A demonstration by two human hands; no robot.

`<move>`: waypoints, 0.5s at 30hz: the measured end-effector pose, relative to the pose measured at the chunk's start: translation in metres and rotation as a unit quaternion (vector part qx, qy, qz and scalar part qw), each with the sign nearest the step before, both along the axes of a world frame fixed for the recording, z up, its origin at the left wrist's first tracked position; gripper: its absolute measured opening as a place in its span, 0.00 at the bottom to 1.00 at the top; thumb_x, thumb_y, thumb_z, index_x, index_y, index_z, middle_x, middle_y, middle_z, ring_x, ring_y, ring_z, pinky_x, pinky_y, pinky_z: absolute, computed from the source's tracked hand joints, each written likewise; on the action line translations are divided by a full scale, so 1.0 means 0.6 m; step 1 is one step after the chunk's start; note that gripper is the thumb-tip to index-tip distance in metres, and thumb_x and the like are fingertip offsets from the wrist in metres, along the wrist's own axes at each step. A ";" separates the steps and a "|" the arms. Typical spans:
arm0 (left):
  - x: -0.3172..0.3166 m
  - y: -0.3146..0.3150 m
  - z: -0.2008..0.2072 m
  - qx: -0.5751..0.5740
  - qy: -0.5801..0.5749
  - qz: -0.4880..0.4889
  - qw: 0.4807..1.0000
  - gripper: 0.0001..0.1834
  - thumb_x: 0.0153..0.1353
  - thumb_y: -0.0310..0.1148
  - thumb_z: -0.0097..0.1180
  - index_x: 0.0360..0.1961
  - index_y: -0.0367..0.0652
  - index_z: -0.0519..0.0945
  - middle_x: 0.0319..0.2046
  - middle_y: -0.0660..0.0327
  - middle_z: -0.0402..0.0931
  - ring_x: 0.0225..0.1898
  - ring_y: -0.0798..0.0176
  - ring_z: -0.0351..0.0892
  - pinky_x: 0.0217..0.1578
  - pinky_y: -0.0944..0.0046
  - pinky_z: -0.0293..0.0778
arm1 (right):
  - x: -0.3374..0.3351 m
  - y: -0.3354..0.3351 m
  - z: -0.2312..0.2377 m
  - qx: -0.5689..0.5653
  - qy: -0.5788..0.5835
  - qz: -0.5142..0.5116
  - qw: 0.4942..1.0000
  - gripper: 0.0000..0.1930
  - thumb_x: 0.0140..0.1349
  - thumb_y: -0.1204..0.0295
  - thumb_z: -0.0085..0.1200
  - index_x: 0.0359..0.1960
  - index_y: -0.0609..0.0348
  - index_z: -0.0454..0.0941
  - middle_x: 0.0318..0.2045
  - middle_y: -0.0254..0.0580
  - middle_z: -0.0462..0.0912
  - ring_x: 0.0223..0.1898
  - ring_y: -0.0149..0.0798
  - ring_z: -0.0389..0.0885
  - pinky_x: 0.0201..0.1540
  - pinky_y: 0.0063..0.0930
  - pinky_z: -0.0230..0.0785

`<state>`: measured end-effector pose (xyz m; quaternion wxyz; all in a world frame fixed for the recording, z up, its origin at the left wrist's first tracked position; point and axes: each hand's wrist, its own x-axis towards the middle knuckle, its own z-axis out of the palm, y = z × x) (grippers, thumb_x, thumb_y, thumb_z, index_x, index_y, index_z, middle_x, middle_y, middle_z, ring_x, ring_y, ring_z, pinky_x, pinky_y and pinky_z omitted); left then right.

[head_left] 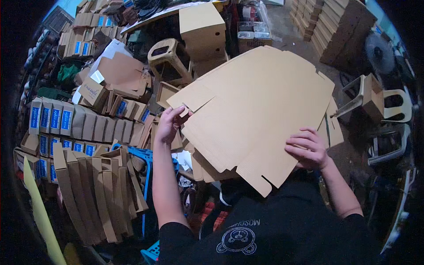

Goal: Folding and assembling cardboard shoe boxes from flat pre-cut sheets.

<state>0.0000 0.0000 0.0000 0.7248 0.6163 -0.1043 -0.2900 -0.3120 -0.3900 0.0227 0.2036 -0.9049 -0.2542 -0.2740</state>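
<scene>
A large flat die-cut cardboard box blank (260,110), brown and unfolded, with slots and flaps along its edges, is held up in front of me. My left hand (170,124) pinches a flap at its left edge, thumb on top. At the lower right edge my right hand (308,149) grips it, fingers laid over the upper face and the thumb hidden beneath. Under the blank, edges of more flat cardboard (210,170) show; what carries them is hidden.
Folded brown boxes (101,190) are stacked on the left, beside rows of boxes with blue labels (55,117). A plastic stool (168,55) and a large carton (203,28) stand ahead. To the right are chairs (396,106), a fan (380,53) and tall cardboard stacks (338,28).
</scene>
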 end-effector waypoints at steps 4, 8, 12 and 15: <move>-0.035 -0.004 -0.008 -0.044 -0.013 0.026 0.999 0.21 0.74 0.40 0.56 0.57 0.34 0.79 0.55 0.55 0.82 0.57 0.57 0.82 0.67 0.49 0.71 | -0.010 -0.021 0.002 0.015 -0.013 -0.015 1.000 0.13 0.56 0.70 0.67 0.44 0.53 0.89 0.46 0.40 0.88 0.49 0.44 0.86 0.55 0.45 0.77; -0.040 0.029 -0.119 -0.189 0.032 0.056 0.980 0.28 0.79 0.50 0.43 0.60 0.35 0.79 0.59 0.53 0.81 0.60 0.56 0.80 0.66 0.54 0.72 | 0.003 -0.058 0.033 0.126 -0.032 -0.038 0.991 0.11 0.60 0.69 0.65 0.43 0.57 0.85 0.44 0.43 0.87 0.48 0.44 0.85 0.56 0.46 0.73; -0.052 -0.016 -0.103 -0.185 -0.120 0.098 0.970 0.35 0.79 0.57 0.37 0.65 0.35 0.73 0.63 0.48 0.76 0.65 0.53 0.75 0.69 0.53 0.66 | 0.015 -0.100 0.062 0.212 -0.116 -0.046 0.969 0.13 0.62 0.64 0.64 0.41 0.58 0.81 0.40 0.43 0.86 0.46 0.42 0.83 0.62 0.48 0.65; -0.065 -0.082 -0.033 -0.123 -0.273 0.114 0.947 0.39 0.76 0.59 0.44 0.71 0.34 0.63 0.69 0.42 0.68 0.68 0.47 0.72 0.72 0.50 0.61 | 0.028 -0.143 0.068 0.240 -0.136 -0.035 0.960 0.11 0.65 0.63 0.61 0.39 0.58 0.80 0.40 0.43 0.86 0.45 0.42 0.83 0.65 0.49 0.63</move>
